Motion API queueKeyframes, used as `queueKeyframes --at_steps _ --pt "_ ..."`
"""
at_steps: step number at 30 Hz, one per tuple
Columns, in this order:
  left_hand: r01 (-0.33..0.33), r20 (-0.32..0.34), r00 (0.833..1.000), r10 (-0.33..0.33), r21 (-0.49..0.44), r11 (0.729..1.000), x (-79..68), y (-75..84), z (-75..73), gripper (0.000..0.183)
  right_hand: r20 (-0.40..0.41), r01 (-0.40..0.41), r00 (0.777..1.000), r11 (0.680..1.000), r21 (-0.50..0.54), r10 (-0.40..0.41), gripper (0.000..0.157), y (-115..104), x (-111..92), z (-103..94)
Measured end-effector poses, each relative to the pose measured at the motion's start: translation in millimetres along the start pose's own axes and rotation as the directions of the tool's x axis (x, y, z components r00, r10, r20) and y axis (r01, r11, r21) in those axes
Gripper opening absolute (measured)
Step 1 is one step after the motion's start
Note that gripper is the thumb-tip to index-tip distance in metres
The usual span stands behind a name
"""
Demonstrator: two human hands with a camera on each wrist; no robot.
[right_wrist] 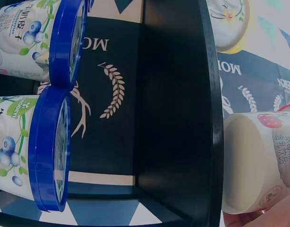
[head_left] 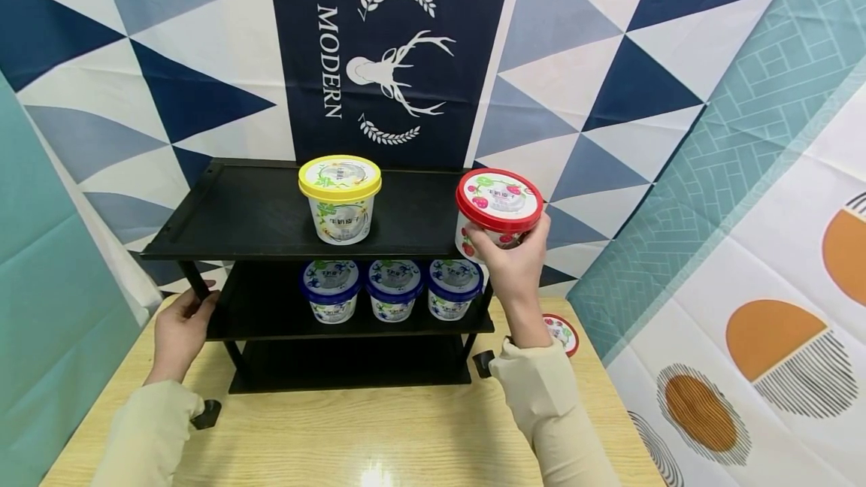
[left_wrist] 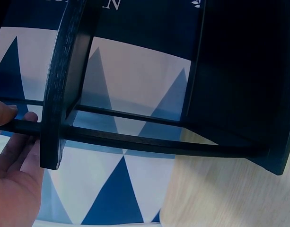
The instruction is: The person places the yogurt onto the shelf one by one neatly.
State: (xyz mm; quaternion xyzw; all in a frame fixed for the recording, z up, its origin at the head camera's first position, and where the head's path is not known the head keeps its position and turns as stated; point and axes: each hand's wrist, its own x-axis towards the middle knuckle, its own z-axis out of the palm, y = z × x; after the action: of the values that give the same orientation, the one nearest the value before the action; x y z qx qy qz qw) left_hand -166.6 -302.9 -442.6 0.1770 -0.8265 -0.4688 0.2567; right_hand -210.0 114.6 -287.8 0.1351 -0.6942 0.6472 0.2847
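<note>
My right hand (head_left: 517, 269) grips a white tub with a red lid and strawberry pictures (head_left: 499, 201), held at the right end of the black shelf rack's (head_left: 257, 220) top board. In the right wrist view the tub's pale base (right_wrist: 244, 163) shows beside the board's edge, slightly tilted. My left hand (head_left: 181, 329) holds the rack's left post (head_left: 194, 279); the left wrist view has thumb and fingers (left_wrist: 10, 163) on either side of that bar. A yellow-lidded tub (head_left: 340, 198) stands on the top board. Three blue-lidded blueberry tubs (head_left: 395, 291) stand in a row one level below.
Another red-lidded tub (head_left: 561, 334) is on the wooden table (head_left: 338, 434) to the right, partly hidden by my right arm. Patterned cloth (head_left: 561, 21) hangs close behind the rack, with more cloth at both sides.
</note>
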Motion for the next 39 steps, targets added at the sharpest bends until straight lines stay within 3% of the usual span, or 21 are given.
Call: queueKeyframes --at_steps 39 --pt "-0.004 0.040 0.999 0.004 0.005 1.000 -1.0 1.0 -1.9 0.030 0.043 -0.039 0.998 0.999 -0.021 0.040 0.081 1.7 5.2 28.5"
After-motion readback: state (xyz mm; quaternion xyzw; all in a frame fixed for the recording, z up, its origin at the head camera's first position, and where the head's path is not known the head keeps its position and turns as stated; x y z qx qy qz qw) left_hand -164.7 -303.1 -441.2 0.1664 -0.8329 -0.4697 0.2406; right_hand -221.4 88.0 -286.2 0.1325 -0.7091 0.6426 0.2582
